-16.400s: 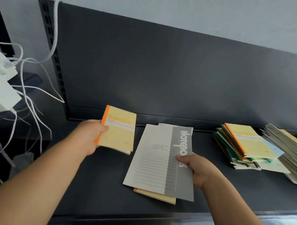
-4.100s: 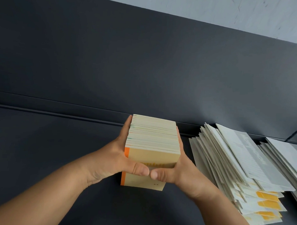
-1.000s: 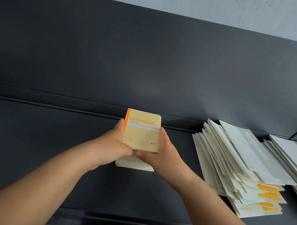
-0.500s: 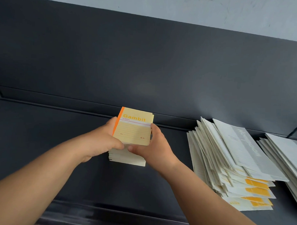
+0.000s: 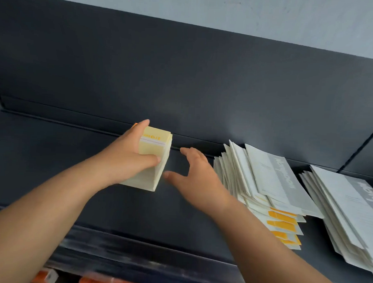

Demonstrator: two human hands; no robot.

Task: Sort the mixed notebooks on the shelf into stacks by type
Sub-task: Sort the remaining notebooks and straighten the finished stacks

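1. The stack of small yellow notebooks (image 5: 154, 159) is sitting on the dark shelf (image 5: 54, 158) in the middle of the frame, under the left hand (image 5: 128, 158), which is gripping its top and left side.
2. It is pale yellow, with an orange edge peeking out at its top left.
3. The right hand (image 5: 198, 180) is hanging open just right of it, touching nothing.
4. Two fanned piles of grey-and-white notebooks (image 5: 271, 182) are lying at the right of the frame.
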